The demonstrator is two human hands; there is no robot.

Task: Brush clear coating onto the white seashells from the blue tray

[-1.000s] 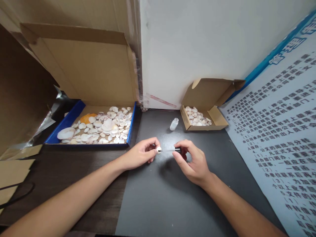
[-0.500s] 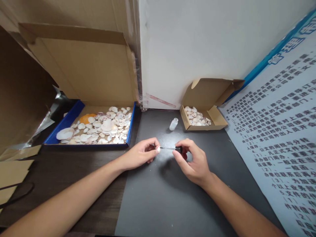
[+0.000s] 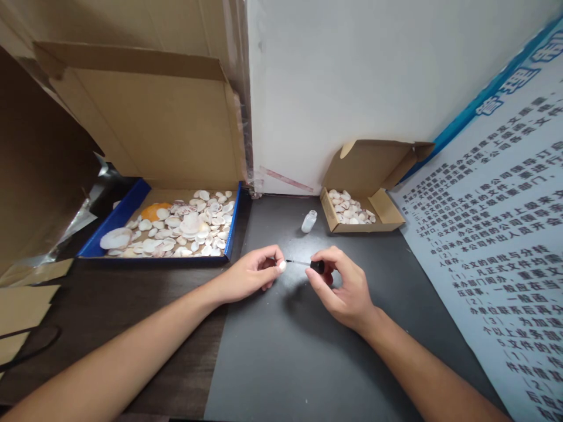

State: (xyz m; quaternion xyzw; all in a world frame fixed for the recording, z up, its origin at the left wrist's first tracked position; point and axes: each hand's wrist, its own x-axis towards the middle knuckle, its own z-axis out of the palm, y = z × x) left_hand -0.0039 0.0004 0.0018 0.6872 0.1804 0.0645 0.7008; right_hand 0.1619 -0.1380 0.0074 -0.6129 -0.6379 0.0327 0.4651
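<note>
Between the thumb and fingers of my left hand [image 3: 253, 274] is a small white shell [image 3: 282, 266]. My right hand [image 3: 345, 287] pinches the black cap of a thin brush [image 3: 317, 266], whose stem points left. The dark brush tip is at the shell's upper right edge; whether it touches cannot be made out. Beyond my hands, a small uncapped bottle [image 3: 309, 221] with whitish contents stands on the dark grey mat [image 3: 281, 363].
At the left, an open blue-edged box [image 3: 89, 241] holds many white shells and an orange one. A small open cardboard box [image 3: 365, 227] with shells stands at the back right. A printed sheet [image 3: 492, 223] leans along the right side.
The brush has shifted very slightly, its cap turned a little toward the camera and its tip raised a bit at the shell. My left hand has hardly moved.
</note>
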